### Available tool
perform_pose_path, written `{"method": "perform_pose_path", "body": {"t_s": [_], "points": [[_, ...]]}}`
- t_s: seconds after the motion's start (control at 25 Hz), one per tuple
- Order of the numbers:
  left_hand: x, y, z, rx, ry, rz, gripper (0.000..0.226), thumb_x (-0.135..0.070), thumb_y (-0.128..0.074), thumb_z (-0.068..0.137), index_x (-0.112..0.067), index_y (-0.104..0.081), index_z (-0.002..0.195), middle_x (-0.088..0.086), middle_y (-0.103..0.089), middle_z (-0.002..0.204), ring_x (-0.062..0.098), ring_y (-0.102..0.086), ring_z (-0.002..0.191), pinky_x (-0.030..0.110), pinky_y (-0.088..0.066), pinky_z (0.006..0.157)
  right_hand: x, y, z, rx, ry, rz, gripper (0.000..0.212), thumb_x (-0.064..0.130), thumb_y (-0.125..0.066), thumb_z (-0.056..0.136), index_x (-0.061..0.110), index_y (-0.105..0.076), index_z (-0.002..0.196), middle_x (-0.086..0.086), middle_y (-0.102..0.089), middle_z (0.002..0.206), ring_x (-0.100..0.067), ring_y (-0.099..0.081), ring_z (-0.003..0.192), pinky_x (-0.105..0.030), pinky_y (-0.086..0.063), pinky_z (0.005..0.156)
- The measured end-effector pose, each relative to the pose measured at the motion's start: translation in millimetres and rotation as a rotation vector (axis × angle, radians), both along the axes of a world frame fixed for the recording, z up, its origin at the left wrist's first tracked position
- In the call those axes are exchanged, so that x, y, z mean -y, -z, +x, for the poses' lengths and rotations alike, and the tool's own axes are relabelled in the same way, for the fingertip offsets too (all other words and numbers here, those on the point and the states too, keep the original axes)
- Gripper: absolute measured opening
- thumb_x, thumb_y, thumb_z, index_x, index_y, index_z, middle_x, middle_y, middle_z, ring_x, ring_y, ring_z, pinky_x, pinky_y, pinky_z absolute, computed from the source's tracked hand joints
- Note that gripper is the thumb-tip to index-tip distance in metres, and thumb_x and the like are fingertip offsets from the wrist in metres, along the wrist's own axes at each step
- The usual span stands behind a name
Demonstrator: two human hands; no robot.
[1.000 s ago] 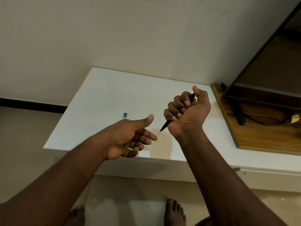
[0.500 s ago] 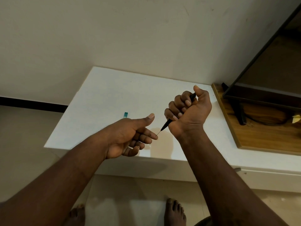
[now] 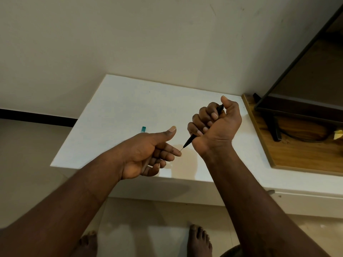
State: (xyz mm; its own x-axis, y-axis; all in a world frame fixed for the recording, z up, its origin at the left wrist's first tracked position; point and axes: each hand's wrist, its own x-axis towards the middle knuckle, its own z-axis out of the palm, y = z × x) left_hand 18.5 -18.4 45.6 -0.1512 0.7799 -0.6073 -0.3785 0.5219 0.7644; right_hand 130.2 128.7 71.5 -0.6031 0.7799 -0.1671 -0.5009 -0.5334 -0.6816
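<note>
Right hand: wrapped in a full fist round the black needle-tipped tool, with my thumb up beside its back end.
Tool position: in the air over the front of the tabletop, slanting down and left.
Tip: at the left index fingertip; I cannot tell whether it touches.
Left hand: holds nothing, thumb stuck out, fingers loosely curled toward the point.
Step, as I judge it: bringing the point onto the fingertip.
Doing it well: I would keep the left hand steady, close the gap slowly from the wrist, and press lightly.
Risk: a fist grip is coarse, so the tip could jab.
Nearby: a small teal piece lies on the tabletop behind the left hand.
</note>
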Motion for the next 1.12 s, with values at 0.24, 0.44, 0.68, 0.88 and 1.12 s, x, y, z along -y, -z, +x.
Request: {"method": "perform_pose_path", "body": {"t_s": [0.24,0.44,0.68,0.88,1.12], "points": [[0.2,-1.2,-0.6,0.037,-0.009,0.017,0.073,-0.076,-0.069,0.076,-0.012,-0.083,0.106,-0.002,-0.068,0.075,0.006,-0.058,0.059,0.021,-0.046,0.049,2.0,-0.4,-0.7,0.004,-0.001,-0.001,0.047,0.038,-0.044,0.096,0.018,-0.031,0.056,0.003,-0.022,0.047,-0.013,-0.014,0.04,-0.023,-0.012,0.045],[-0.3,-2.4,-1.5,0.091,-0.013,0.031,0.073,-0.076,-0.07,0.076,-0.011,-0.082,0.108,-0.003,-0.067,0.075,0.006,-0.058,0.058,0.019,-0.046,0.048,4.8,0.7,-1.0,0.007,-0.016,-0.001,0.047,0.039,-0.043,0.097,0.018,-0.03,0.056,0.004,-0.022,0.047,-0.013,-0.014,0.039,-0.023,-0.013,0.044],[-0.9,-2.9,-1.6,0.13,-0.033,0.022,0.072,-0.073,-0.071,0.077,-0.009,-0.082,0.107,-0.003,-0.067,0.073,0.006,-0.057,0.057,0.018,-0.045,0.048,6.6,-0.3,-1.6,0.011,-0.023,0.024,0.048,0.039,-0.042,0.097,0.018,-0.03,0.055,0.003,-0.021,0.047,-0.013,-0.013,0.04,-0.022,-0.014,0.043],[-1.0,-4.7,-1.5,0.25,-0.078,0.019,0.073,-0.067,-0.075,0.077,-0.001,-0.08,0.109,-0.002,-0.064,0.07,0.006,-0.056,0.054,0.017,-0.044,0.044,10.2,-2.0,-2.9,0.012,-0.039,0.088,0.052,0.043,-0.041,0.101,0.017,-0.028,0.058,0.003,-0.02,0.048,-0.013,-0.011,0.041,-0.022,-0.014,0.043],[1.4,-9.2,-0.9,0.43,-0.159,0.024,0.073,-0.057,-0.078,0.078,0.007,-0.076,0.112,-0.001,-0.059,0.069,0.007,-0.053,0.052,0.018,-0.045,0.039,16.9,-5.4,-4.2,0.008,-0.042,0.156,0.067,0.062,-0.04,0.105,0.017,-0.03,0.056,0.002,-0.02,0.05,-0.014,-0.01,0.043,-0.023,-0.014,0.043]]}}
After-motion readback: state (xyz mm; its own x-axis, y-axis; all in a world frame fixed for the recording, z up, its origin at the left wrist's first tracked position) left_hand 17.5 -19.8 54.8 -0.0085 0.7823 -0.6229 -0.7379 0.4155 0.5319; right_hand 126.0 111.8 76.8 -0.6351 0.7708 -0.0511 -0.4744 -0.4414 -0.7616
